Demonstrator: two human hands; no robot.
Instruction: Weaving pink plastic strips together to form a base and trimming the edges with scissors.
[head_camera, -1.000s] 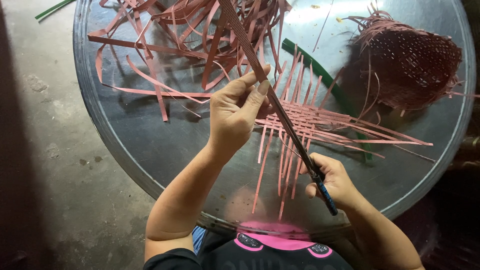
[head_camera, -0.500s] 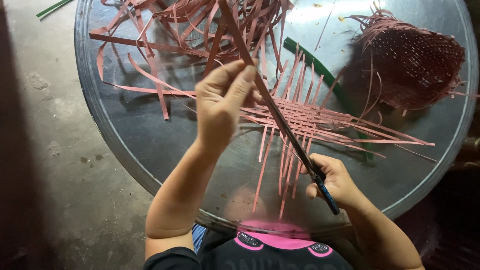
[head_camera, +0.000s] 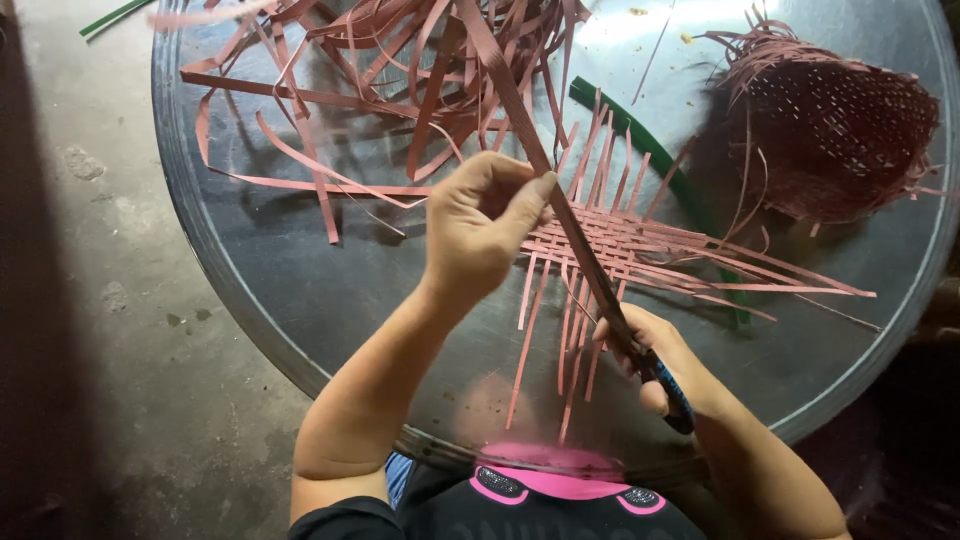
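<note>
My left hand (head_camera: 482, 222) pinches a long pink strip (head_camera: 505, 85) that runs from the pile at the back down to my right hand. My right hand (head_camera: 655, 358) grips a dark knife with a blue handle (head_camera: 678, 397) and holds the strip's lower part against it. Under both hands lies a flat woven mat of pink strips (head_camera: 620, 250), with loose ends fanning out toward me and to the right.
All of it sits on a round shiny metal table (head_camera: 270, 290). A tangle of loose pink strips (head_camera: 380, 70) lies at the back left, a dark red woven basket (head_camera: 835, 125) at the back right, a green strip (head_camera: 640, 140) between them. Grey concrete floor (head_camera: 90, 330) lies left.
My left hand has slid up along the strip, away from me, and closed its fingers on it. My right hand with the knife has stayed in place.
</note>
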